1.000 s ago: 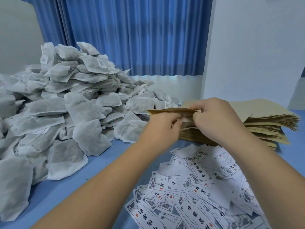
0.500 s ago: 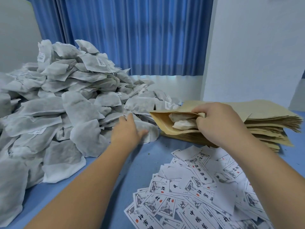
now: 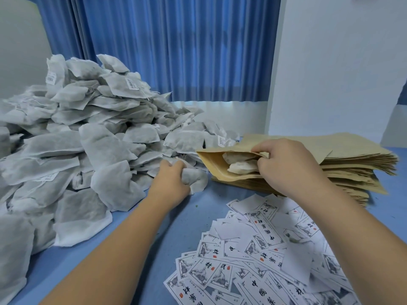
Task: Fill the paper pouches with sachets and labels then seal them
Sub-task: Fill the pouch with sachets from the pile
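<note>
The fingers (image 3: pixel 176 166) of the left hand (image 3: pixel 172 183) are clenched round a grey sachet (image 3: pixel 196 180), bunching its fabric at the near right foot of the sachet pile (image 3: pixel 88 139), low against the blue table (image 3: pixel 176 219). Whether the sachet has lifted clear of its neighbours is hard to say, since the hand hides that side. The right hand (image 3: pixel 288 168) grasps the upper lip of the open pouch (image 3: pixel 218 166) between thumb and curled fingers, holding the mouth agape. The pouch rests on the stack of pouches (image 3: pixel 352 164). Its long axis runs left to right across the table, its mouth points left toward the left hand, and its closed end is hidden under the right hand. Two sachets (image 3: pixel 239 161) already lie inside, one above the other, just within the opening. From the gripped sachet the mouth lies to the right and a little farther from the person, near but apart, with a strip of bare table between. The left hand is plainly the nearer one and the right is occupied, so the coming move is probably a short carry rightward into the opening. Crumpled as it is, the sachet shows no clear long axis and will likely need to go in flattened, edge first. The labels (image 3: pixel 264 249) lie scattered on the near side of the table below the pouch. None shows inside the pouch, and the mouth is not yet sealed.
</note>
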Demonstrator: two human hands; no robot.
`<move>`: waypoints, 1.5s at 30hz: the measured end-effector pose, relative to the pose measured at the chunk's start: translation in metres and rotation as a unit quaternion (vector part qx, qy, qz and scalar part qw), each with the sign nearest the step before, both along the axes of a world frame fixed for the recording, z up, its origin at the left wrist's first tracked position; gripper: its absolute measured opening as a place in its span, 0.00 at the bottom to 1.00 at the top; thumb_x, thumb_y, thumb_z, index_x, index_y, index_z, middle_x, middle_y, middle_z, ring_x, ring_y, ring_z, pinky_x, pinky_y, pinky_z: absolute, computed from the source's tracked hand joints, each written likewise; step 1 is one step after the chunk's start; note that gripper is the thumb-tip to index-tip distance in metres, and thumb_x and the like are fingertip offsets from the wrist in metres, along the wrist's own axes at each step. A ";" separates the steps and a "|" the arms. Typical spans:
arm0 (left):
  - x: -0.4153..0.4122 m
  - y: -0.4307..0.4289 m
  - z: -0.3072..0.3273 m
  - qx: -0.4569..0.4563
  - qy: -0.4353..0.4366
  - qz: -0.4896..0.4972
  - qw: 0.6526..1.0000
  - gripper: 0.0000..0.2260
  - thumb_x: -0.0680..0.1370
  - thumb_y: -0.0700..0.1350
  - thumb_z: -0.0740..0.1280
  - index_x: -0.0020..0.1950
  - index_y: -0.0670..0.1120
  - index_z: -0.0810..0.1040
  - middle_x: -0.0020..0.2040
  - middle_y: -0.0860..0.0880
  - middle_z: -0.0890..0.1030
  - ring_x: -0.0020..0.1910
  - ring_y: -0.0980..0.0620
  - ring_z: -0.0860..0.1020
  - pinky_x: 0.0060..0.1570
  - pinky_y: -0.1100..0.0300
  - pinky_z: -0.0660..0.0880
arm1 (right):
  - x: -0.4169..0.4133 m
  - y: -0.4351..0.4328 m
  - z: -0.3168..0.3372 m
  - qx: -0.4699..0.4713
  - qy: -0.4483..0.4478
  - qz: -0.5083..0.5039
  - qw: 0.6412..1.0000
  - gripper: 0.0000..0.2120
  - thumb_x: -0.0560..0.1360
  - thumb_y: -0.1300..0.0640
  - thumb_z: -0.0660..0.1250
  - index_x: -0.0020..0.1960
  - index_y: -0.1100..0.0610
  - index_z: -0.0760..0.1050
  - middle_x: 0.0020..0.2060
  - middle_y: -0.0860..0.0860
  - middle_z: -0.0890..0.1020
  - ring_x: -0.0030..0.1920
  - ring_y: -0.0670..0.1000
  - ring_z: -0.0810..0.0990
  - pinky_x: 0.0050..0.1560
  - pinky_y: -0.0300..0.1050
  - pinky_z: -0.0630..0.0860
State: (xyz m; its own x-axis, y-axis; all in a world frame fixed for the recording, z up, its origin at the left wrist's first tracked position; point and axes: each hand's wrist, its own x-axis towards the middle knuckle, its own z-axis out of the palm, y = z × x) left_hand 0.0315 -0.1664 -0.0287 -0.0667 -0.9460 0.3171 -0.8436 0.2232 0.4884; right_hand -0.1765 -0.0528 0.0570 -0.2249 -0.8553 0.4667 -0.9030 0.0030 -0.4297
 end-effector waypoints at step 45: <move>-0.035 0.076 0.033 -0.375 -0.086 -0.243 0.891 0.19 0.69 0.47 0.67 0.59 0.46 0.81 0.53 0.48 0.82 0.48 0.44 0.80 0.43 0.48 0.76 | -0.002 -0.001 0.003 0.010 -0.003 0.043 0.999 0.14 0.67 0.63 0.60 0.48 0.58 0.81 0.42 0.56 0.82 0.46 0.59 0.79 0.47 0.53 0.79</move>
State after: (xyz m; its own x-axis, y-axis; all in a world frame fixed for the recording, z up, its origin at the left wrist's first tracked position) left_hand -0.0038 -0.0906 0.0043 -0.5183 -0.3195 0.7933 -0.6068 0.7910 -0.0778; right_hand -0.1786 -0.0536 0.0599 -0.1524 -0.8810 0.4480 -0.8975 -0.0664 -0.4359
